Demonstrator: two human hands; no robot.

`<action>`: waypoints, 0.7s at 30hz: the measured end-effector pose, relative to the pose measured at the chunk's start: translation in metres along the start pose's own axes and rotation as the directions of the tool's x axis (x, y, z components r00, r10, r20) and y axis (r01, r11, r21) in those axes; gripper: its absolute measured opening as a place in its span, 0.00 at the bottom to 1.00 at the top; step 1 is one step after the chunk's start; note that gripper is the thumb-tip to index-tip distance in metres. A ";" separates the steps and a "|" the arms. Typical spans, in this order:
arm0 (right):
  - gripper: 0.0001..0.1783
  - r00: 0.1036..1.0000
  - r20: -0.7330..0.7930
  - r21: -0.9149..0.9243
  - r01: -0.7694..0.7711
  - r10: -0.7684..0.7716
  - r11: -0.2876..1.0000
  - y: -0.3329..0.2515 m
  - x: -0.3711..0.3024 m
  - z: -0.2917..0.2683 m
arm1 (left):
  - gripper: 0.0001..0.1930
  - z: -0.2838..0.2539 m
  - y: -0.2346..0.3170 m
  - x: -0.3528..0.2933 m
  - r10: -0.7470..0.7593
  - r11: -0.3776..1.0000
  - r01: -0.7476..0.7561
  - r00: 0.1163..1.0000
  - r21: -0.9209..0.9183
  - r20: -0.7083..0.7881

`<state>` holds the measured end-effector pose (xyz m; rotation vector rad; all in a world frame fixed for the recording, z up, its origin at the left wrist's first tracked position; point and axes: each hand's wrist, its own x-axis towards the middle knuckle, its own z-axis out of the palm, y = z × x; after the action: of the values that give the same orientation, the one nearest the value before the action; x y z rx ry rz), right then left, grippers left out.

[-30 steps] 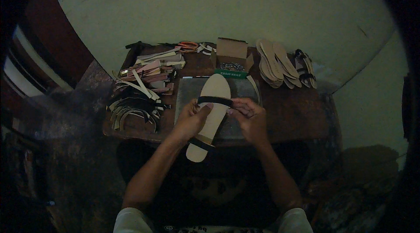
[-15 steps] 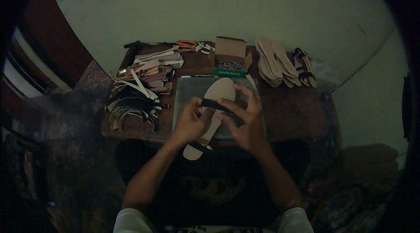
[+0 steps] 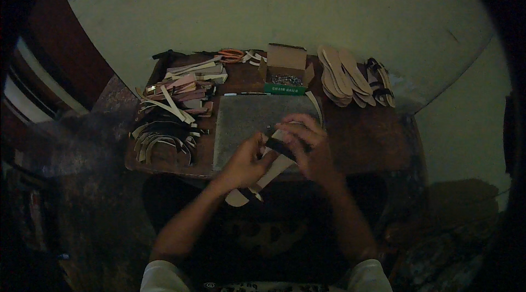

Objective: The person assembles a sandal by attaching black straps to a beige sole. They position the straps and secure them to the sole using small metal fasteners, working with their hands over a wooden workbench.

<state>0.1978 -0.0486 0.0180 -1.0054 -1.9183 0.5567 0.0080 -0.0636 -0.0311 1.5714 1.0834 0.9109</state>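
One sandal (image 3: 275,170), black-strapped, held between left hand (image 3: 249,161) and right hand (image 3: 311,152); strap pile (image 3: 174,104), left of hands; open box (image 3: 284,89), beyond; soles (image 3: 335,79), beyond right.

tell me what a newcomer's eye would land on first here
Likely the pale sole with black straps, near the centre, in the left hand with the right hand over its far end. Next, the open green-fronted box of small metal pieces at the back of the table, and the jumbled strips along its left side.

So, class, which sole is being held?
The pale sole held slanting between left hand and right hand; the other soles lie farther right on the table.
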 end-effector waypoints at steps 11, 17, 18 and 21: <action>0.14 0.800 0.588 0.247 -0.313 0.115 0.917 0.015 -0.011 -0.028 | 0.12 0.002 0.005 -0.004 -0.063 0.977 0.158 0.859 -0.145 0.509; 0.13 0.790 0.612 0.207 -0.210 0.041 0.955 0.017 -0.011 -0.026 | 0.13 0.000 0.006 0.000 -0.062 0.983 0.152 0.811 -0.108 0.581; 0.14 0.788 0.614 0.215 -0.219 0.043 0.952 0.013 -0.010 -0.027 | 0.13 0.000 0.003 -0.001 -0.093 0.974 0.195 0.802 -0.112 0.591; 0.14 0.800 0.598 0.214 -0.206 0.038 0.955 0.012 -0.011 -0.027 | 0.12 0.002 -0.004 0.000 -0.111 0.967 0.224 0.794 -0.118 0.597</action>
<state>0.2292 -0.0506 0.0182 -0.8368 -2.2300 1.2996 0.0089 -0.0632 -0.0353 1.4322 0.6533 0.3384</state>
